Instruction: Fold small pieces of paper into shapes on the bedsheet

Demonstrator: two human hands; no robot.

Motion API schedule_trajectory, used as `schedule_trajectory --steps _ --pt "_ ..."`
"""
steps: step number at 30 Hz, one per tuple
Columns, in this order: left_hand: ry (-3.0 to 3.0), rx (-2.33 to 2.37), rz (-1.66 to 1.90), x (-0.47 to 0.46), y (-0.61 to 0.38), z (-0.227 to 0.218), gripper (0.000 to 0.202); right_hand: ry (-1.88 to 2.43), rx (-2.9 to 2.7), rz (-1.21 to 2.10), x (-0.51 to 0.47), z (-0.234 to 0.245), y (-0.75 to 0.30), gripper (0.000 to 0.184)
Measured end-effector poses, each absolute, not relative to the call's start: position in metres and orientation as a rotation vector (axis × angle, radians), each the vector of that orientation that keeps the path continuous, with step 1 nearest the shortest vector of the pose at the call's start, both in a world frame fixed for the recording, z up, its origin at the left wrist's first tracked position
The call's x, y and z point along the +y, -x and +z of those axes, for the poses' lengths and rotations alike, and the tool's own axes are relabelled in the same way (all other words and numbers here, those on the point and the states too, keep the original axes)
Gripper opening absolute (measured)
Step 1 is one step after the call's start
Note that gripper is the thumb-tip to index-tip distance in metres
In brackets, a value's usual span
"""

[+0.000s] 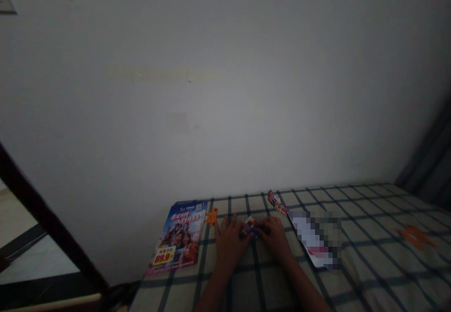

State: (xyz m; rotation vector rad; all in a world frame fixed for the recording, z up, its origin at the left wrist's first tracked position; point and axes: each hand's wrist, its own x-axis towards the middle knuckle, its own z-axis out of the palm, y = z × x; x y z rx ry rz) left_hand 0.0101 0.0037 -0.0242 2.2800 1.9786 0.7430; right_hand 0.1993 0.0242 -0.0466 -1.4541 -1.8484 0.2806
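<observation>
A small, crumpled-looking colourful piece (250, 228) in purple, white and red lies between my two hands, low over the checked cloth; I cannot make out exactly what it is. My left hand (229, 234) rests palm down with its outer fingers spread, while its thumb and index finger pinch the left side of the piece. From the other side, my right hand (275, 234) has its fingers curled in and its fingertips closed at the right edge of the piece. Parts of the piece are hidden by the fingers.
Left of my hands lies a stack of printed flyers (179, 237), with an orange bear figure (211, 217) beside it. A shiny colourful wrapper (277, 203) and a phone-like flat object (310, 241), partly blurred, lie to the right. The checked cloth (355, 208) meets a grey wall (225, 114).
</observation>
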Motion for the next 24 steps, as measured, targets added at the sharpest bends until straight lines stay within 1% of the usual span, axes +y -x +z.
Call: schedule_trajectory --steps 9,16,20,24 --pt "-2.282 2.002 0.708 0.0073 -0.0109 -0.0332 0.053 1.455 -1.845 0.257 0.023 -0.0475 -0.199 0.015" --pt "-2.313 2.004 0.655 0.0069 -0.0093 -0.0303 0.061 1.47 -1.867 0.26 0.0215 -0.0434 -0.1974 0.017" --pt "-2.332 2.025 0.604 0.0032 -0.01 -0.0285 0.054 1.467 -1.869 0.248 0.02 -0.0411 -0.1971 0.016" --pt "-2.339 2.03 0.648 0.002 -0.0108 -0.0306 0.048 1.485 -1.879 0.238 0.0218 -0.0426 -0.1977 0.016"
